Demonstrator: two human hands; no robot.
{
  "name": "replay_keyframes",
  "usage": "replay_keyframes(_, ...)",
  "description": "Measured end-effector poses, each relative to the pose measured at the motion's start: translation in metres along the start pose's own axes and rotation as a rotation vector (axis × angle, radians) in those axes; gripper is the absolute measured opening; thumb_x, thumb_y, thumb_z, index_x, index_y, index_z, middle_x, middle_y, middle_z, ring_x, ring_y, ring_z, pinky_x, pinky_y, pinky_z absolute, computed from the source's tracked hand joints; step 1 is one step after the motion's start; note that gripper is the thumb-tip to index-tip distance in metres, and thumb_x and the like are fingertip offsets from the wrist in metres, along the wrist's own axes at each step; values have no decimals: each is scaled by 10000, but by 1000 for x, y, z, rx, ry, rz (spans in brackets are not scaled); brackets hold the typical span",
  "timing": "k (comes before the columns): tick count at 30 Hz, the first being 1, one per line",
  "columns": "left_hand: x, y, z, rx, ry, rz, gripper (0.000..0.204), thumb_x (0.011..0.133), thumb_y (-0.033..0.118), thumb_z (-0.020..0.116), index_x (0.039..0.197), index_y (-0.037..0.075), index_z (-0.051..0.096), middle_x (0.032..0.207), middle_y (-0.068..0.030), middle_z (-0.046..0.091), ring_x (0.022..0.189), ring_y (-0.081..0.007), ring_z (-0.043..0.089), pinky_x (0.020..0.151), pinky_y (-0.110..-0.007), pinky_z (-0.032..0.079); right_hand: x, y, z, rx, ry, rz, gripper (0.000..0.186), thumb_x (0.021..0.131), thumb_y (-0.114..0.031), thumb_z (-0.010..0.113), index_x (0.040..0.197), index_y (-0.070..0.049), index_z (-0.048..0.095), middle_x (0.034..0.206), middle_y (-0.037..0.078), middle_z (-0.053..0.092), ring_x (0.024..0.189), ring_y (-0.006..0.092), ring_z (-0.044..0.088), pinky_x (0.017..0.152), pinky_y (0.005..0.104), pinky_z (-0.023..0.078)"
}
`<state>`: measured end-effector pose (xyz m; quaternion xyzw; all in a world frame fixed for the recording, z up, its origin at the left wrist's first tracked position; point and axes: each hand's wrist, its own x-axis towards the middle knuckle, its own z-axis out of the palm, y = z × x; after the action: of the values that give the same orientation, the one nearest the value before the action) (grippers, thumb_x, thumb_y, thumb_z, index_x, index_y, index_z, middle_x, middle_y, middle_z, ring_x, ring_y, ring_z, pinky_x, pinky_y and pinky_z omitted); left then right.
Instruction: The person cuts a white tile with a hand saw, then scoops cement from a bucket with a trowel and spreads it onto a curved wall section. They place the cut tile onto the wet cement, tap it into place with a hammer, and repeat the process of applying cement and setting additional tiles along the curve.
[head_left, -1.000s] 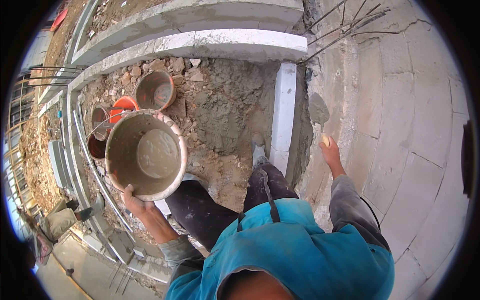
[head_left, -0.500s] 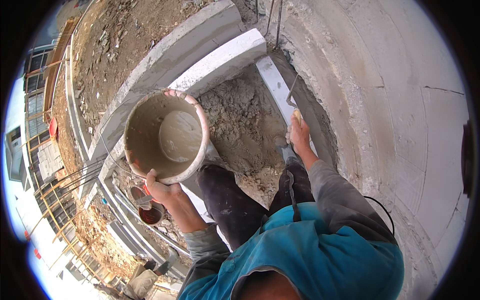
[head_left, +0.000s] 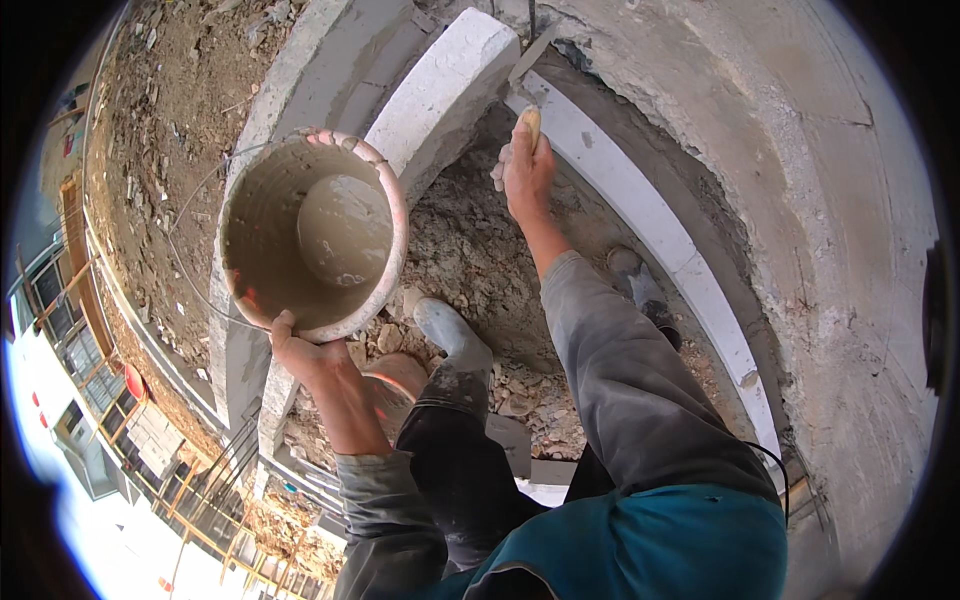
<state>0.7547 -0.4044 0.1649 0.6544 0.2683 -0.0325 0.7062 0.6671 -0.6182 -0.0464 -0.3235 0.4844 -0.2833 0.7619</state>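
Observation:
My left hand (head_left: 303, 352) grips the lower rim of a mortar-caked bucket (head_left: 268, 235), tilted so its inside faces me. A thin wire handle hangs off its left side. A layer of grey mortar (head_left: 343, 230) lies at its bottom. My right hand (head_left: 525, 168) is stretched forward and closed on the wooden handle of a trowel (head_left: 527, 70). The trowel's blade reaches the gap between a white block (head_left: 447, 82) and the grey concrete wall (head_left: 800, 200). My boots (head_left: 452, 338) stand on rubble between the blocks.
A long white block course (head_left: 650, 225) runs along the foot of the concrete wall. Rubble and loose stones (head_left: 470, 250) fill the trench. Another bucket (head_left: 395, 380) sits below my left arm. A building edge with railings (head_left: 190, 470) drops away at the left.
The view has swung round. My left hand has brought the bucket higher and closer. My right hand has reached further forward with the trowel to the white block's end.

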Motion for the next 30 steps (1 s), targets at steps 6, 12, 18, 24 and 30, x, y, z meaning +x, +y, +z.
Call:
replay_keyframes(6, 69, -40, 10, 69, -100, 35, 576, 832, 88, 448, 1400, 5, 401, 1313, -170, 514, 1211, -359, 517, 1059, -543, 420, 42, 45, 19, 34, 34, 298, 355, 1013, -384, 507, 1053, -33, 470, 691, 52, 504, 452, 147, 516, 354, 298, 368)
replay_keyframes(12, 95, -52, -4, 142, -128, 33, 602, 854, 71, 387, 1455, 99, 369, 1431, -156, 425, 1318, -356, 433, 1090, -537, 400, 54, 70, 7, 149, 156, -49, 377, 1018, -443, 473, 975, -69, 467, 682, 43, 504, 450, 130, 517, 347, 263, 361)
replay_keyframes(18, 120, -59, -23, 168, -209, 58, 674, 839, 68, 332, 1498, 206, 338, 1510, -119, 349, 1371, -356, 369, 1136, -544, 351, 66, 79, -5, 45, 30, 232, 379, 1022, -447, 462, 1004, -69, 449, 665, 56, 510, 448, 150, 513, 340, 270, 348)
replay_keyframes(24, 117, -58, -28, 216, -188, 78, 693, 838, 71, 335, 1514, 224, 315, 1521, -125, 337, 1376, -362, 365, 1139, -543, 347, 80, 80, -13, 198, 9, 405, 398, 1023, -476, 433, 983, -80, 446, 667, 70, 511, 419, 156, 488, 338, 275, 340)
replay_keyframes(30, 112, -59, -18, 213, -233, 136, 688, 836, 70, 336, 1514, 182, 316, 1520, -131, 340, 1390, -359, 348, 1153, -548, 322, 92, 79, -20, 171, 41, 121, 431, 996, -510, 473, 923, -85, 467, 642, 60, 520, 423, 158, 491, 337, 269, 317)
